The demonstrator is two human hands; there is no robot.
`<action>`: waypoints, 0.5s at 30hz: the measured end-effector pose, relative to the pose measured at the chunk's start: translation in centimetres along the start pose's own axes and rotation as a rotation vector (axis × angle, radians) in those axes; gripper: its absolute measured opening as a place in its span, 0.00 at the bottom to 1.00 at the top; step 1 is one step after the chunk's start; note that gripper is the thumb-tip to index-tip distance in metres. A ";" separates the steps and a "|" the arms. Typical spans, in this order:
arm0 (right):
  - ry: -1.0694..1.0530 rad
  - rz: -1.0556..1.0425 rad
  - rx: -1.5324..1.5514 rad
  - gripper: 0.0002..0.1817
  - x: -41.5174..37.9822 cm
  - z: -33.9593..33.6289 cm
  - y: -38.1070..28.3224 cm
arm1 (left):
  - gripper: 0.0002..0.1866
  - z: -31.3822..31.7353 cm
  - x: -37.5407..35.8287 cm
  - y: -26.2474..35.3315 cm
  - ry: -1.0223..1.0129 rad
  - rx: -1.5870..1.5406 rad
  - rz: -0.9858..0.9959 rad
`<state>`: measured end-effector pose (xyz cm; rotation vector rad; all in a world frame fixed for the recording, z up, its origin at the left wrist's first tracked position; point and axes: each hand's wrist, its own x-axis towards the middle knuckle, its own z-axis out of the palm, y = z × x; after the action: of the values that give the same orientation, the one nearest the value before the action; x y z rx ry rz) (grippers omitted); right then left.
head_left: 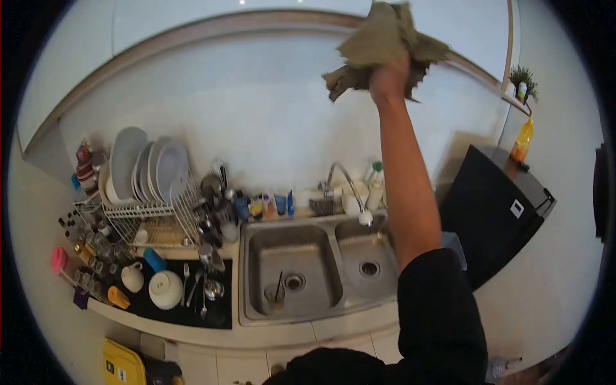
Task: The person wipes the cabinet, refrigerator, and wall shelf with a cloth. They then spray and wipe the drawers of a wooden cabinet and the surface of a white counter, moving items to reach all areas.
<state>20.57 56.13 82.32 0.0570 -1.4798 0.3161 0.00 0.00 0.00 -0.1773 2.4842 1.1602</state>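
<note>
Your right hand (389, 80) is closed around a bunched olive cloth (375, 42); its loose, splayed edges could snag the overhead cabinet (269, 11). Left hand's out of view.

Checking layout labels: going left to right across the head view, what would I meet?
Bright pink rounded object, white ceramic jug, white round upturned bowl, silver metal fork, clear cup with a thin dark straw, upright blue tube, olive-green crumpled cloth in the grip of the right hand, yellow-orange plastic bottle.
</note>
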 end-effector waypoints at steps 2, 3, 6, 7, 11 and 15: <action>0.213 0.339 0.757 0.29 -7.3 -1.1 -2.4 | 0.37 -0.6 1.5 0.8 -0.107 0.223 0.158; 0.015 0.235 0.948 0.29 -11.2 -2.9 -1.6 | 0.34 -0.6 1.8 1.7 -0.161 0.316 0.232; 0.209 0.458 0.805 0.30 -20.2 -5.2 -0.1 | 0.27 -2.3 1.4 5.6 -0.330 0.565 0.467; 0.280 0.532 0.752 0.30 -23.1 -5.8 0.0 | 0.25 -3.3 0.5 7.6 -0.398 0.620 0.541; 0.402 0.764 0.333 0.29 -32.9 -8.4 -3.5 | 0.20 -10.4 -5.7 20.4 -0.715 0.624 0.749; -0.106 0.720 -0.629 0.26 -39.2 -11.3 -9.9 | 0.21 -14.3 -9.2 30.0 -1.028 0.507 0.895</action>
<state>31.64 42.46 44.26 -0.9917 -1.6073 0.4096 -4.00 8.14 33.29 1.3999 1.7447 0.5383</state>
